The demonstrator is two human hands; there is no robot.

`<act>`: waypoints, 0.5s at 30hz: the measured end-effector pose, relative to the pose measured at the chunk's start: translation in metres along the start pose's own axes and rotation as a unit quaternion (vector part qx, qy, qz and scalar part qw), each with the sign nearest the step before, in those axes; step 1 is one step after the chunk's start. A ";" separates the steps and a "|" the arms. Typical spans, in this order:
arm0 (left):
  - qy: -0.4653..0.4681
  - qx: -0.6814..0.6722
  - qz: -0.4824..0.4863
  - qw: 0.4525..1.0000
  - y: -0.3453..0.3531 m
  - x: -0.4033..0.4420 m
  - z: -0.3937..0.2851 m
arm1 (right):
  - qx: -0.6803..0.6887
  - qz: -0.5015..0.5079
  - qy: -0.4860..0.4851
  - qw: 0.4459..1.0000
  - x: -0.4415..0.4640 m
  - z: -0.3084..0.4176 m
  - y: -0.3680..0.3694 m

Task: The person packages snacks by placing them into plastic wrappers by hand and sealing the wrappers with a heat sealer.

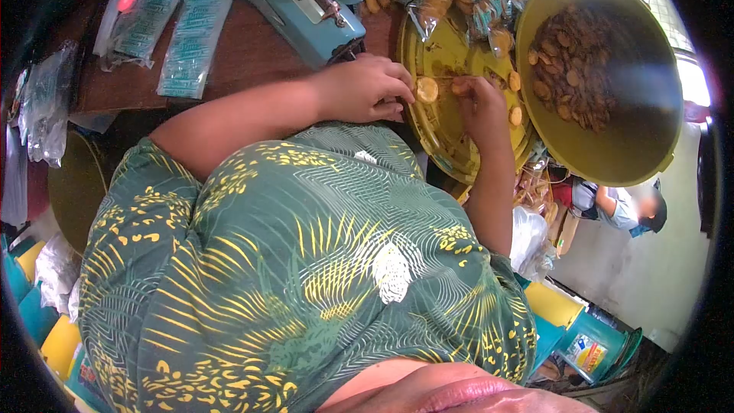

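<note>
My left hand hovers at the left edge of a yellow-green round lid, its fingers loosely curled and apart, with nothing visible in them. A pale round biscuit lies on the lid just beyond its fingertips. Over the lid, my right hand pinches a small brown biscuit between thumb and fingers. More biscuits lie near the lid's right side. Beside it, a large tub leans with its mouth showing many brown round biscuits inside.
A blue-grey metal device stands on the brown table. Printed plastic bags lie at left. Filled packets are piled behind the lid. A person is at far right. Green and yellow containers stand lower right.
</note>
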State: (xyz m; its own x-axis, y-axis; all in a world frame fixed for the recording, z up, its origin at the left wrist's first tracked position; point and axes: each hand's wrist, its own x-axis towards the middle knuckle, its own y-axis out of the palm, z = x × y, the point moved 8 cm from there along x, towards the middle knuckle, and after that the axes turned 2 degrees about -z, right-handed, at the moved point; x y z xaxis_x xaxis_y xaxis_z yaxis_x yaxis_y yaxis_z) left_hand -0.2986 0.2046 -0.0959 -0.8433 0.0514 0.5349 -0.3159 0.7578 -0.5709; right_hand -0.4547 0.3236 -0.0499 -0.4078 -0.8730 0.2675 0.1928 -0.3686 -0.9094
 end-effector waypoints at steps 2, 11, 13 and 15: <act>-0.007 0.006 0.008 1.000 0.001 0.000 0.000 | -0.043 0.023 0.012 0.999 0.002 -0.001 -0.008; -0.002 -0.001 0.006 1.000 -0.001 0.000 -0.001 | -0.004 0.048 0.006 0.999 0.000 -0.002 0.004; 0.001 -0.001 0.008 1.000 0.000 0.002 -0.001 | 0.107 0.031 0.067 0.992 -0.005 -0.013 0.001; -0.002 -0.001 0.013 1.000 0.003 0.002 0.002 | 0.271 0.003 0.102 0.957 -0.011 -0.027 0.003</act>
State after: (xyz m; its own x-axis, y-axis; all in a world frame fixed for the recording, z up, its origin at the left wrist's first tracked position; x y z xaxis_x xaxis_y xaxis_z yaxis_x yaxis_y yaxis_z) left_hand -0.3023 0.2057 -0.0980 -0.8534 0.0684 0.5168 -0.2924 0.7579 -0.5831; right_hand -0.4736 0.3408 -0.0639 -0.5605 -0.8153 0.1456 0.6076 -0.5243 -0.5967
